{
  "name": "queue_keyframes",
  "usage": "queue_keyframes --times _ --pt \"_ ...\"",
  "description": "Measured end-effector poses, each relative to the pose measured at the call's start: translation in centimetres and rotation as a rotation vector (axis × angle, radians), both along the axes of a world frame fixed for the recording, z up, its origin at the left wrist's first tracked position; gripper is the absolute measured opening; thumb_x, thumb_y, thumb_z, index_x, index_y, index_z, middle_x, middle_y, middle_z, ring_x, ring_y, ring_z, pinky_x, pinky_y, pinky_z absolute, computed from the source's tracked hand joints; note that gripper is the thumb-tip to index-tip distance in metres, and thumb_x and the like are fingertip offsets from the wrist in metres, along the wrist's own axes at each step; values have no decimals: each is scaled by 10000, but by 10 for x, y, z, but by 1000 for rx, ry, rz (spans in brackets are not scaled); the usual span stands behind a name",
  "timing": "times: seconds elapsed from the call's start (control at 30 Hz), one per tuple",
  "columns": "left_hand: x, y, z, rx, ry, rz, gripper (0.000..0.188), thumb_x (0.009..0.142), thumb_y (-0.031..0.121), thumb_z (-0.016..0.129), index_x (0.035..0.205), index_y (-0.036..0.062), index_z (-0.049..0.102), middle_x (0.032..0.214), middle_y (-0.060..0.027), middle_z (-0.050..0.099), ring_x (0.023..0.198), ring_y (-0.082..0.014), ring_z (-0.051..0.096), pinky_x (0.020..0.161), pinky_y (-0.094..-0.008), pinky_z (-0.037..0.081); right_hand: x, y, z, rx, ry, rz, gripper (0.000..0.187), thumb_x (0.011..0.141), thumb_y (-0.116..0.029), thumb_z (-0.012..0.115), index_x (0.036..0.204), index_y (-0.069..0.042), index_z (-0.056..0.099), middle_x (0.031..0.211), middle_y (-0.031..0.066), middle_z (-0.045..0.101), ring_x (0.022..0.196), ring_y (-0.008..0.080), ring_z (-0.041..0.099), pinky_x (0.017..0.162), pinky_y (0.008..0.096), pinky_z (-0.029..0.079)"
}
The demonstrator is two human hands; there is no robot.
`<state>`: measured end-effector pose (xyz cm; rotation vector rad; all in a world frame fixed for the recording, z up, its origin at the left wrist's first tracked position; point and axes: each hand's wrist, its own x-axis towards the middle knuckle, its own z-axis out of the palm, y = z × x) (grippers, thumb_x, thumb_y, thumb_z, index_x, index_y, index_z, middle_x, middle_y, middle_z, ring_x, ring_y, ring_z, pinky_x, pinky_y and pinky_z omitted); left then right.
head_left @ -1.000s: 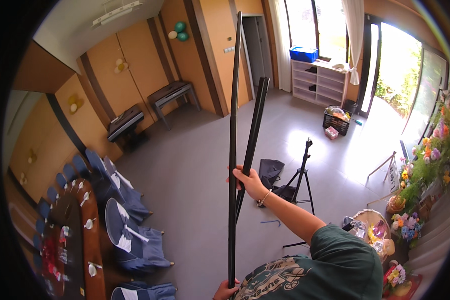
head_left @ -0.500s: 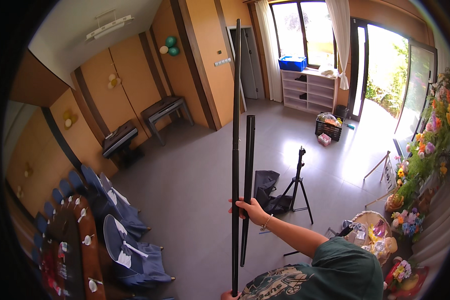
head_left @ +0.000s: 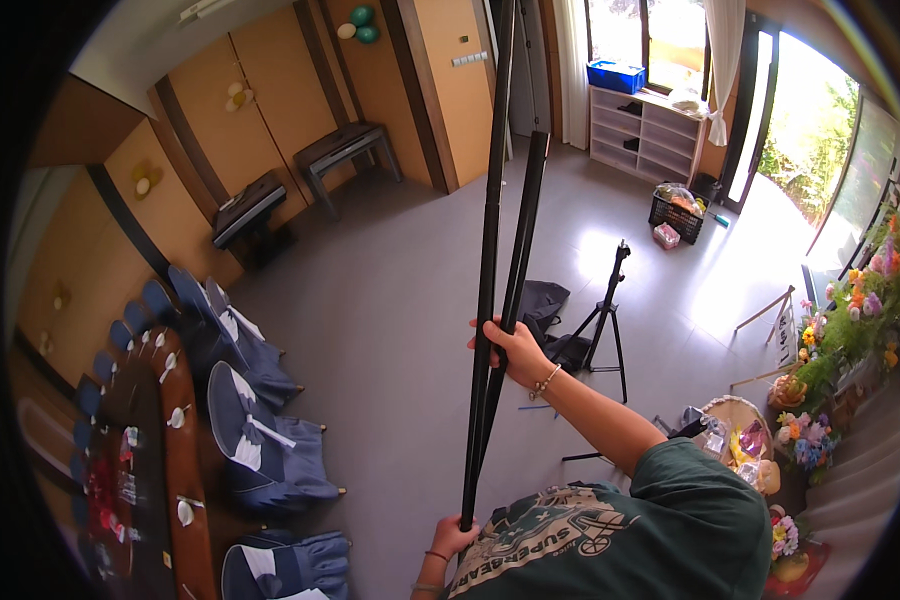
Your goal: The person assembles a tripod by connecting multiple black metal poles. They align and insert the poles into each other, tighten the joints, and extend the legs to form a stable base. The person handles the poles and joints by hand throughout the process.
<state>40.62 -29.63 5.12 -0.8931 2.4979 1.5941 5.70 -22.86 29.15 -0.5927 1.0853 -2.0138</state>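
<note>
I hold two black poles upright in front of me. The long pole (head_left: 487, 250) runs from the top edge down to my left hand (head_left: 454, 537), which grips its lower end near my green shirt. The shorter pole (head_left: 523, 230) leans against it and meets it at my right hand (head_left: 512, 350). That hand is closed around both poles at mid-height, arm stretched forward, a bracelet on the wrist.
A black tripod stand (head_left: 607, 315) and a dark bag (head_left: 542, 300) are on the grey floor beyond the poles. Blue-covered chairs (head_left: 265, 440) line a set table (head_left: 165, 470) at left. Benches (head_left: 342, 148), a white shelf (head_left: 645, 120), a crate (head_left: 678, 212), flowers (head_left: 855, 320) and a basket (head_left: 735, 425) ring the room.
The shorter pole's top has swung from leaning right to lying close beside the long pole. My right hand has slid lower on the poles, and the view has tilted.
</note>
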Motion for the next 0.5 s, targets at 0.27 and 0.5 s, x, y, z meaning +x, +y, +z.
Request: queue_keyframes --times 0.27,0.5 --pt "-35 -5 34 -112 143 24 254 691 247 728 826 44 656 694 -123 644 662 -236 645 642 -317 498 11 -5 24 17 53 8 275 918 -266 560 1046 -25 581 829 81 643 498 64 441 495 201 367" --pt "-60 3 62 -184 217 73 259 705 255 734 798 35 633 609 -97 584 547 -197 558 561 -299 455 13 -3 28 43 79 -11 264 913 -255 568 1033 -21 591 834 87 652 496 64 447 495 201 368"
